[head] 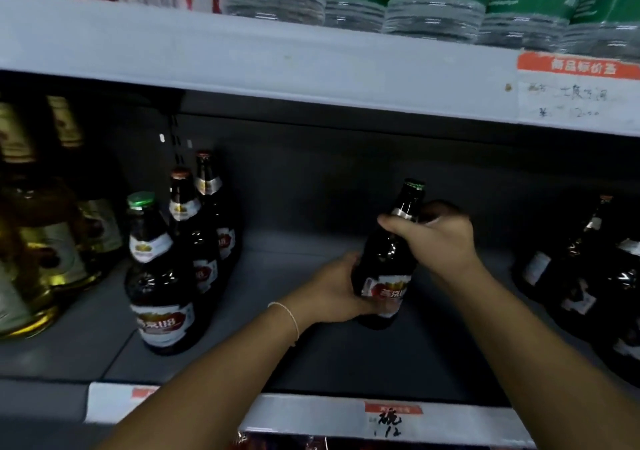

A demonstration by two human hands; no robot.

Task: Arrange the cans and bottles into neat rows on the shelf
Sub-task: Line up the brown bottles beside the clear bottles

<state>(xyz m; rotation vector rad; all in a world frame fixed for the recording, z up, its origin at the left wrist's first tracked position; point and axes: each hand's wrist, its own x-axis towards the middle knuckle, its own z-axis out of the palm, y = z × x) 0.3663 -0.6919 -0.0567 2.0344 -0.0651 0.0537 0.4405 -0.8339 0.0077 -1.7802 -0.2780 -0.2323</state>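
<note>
Bottle is being set upright mid-shelf, left hand cupping its label, right hand gripping its neck, probably needing sliding toward the left row.

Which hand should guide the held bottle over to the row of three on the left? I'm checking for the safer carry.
Probably the left hand: it grips the dark bottle low on the body, on the side facing the row of three bottles. The right hand only pinches the neck.

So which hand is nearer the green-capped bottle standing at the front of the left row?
Left. The left hand grips the held bottle's lower body, closer to the green-capped bottle; the right hand holds its neck, farther right.
</note>
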